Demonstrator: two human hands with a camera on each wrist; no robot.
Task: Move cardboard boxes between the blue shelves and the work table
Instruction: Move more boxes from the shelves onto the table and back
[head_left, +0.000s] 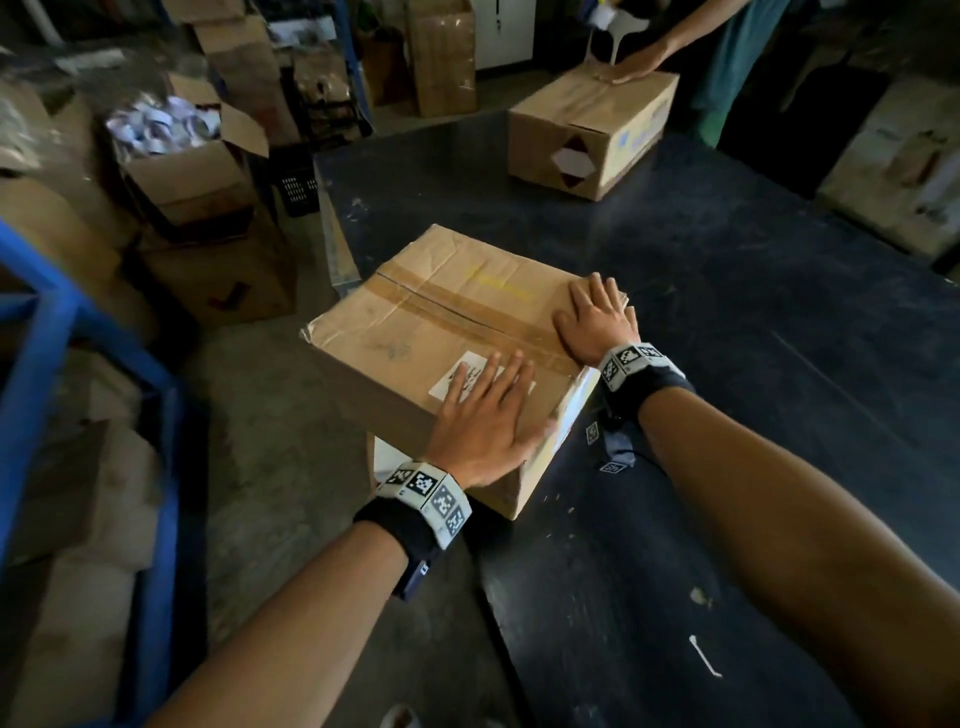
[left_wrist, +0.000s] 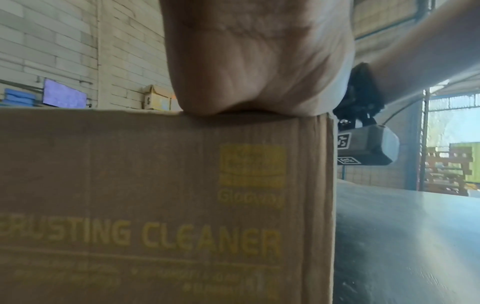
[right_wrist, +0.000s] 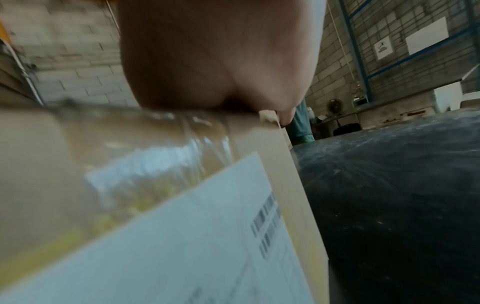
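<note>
Left hand: the left hand (head_left: 480, 415) is lying flat on the top of the cardboard box (head_left: 415, 332), fingers straight and spread over a white label (head_left: 457, 376); it is pressing, not gripping anything.
Right hand: the right hand (head_left: 597, 317) is resting palm down on the far right corner of the same top, fingers splayed and reaching the edge; it is holding nothing either.
Box: the box is sitting on the left edge of the work table (head_left: 727, 322), taped shut along its seam, with its left corner hanging out over the floor.
Side print: in the left wrist view the side is reading "CLEANER" in yellow, beneath the heel of the hand.
Risk: since part of the box is overhanging and both hands are only pressing on top, a sideways push could be tipping it off the table; flat palms may also be slipping on the tape.
Blue shelf: a blue shelf frame (head_left: 31, 332) is standing to the left, well apart from the box.
Second box: another sealed box (head_left: 587, 135) is lying at the far end, a second person's hand (head_left: 634, 65) flat on it.
Open carton: an open carton (head_left: 182, 171) on the floor is holding crumpled paper-like scraps; exact contents cannot be told.
</note>
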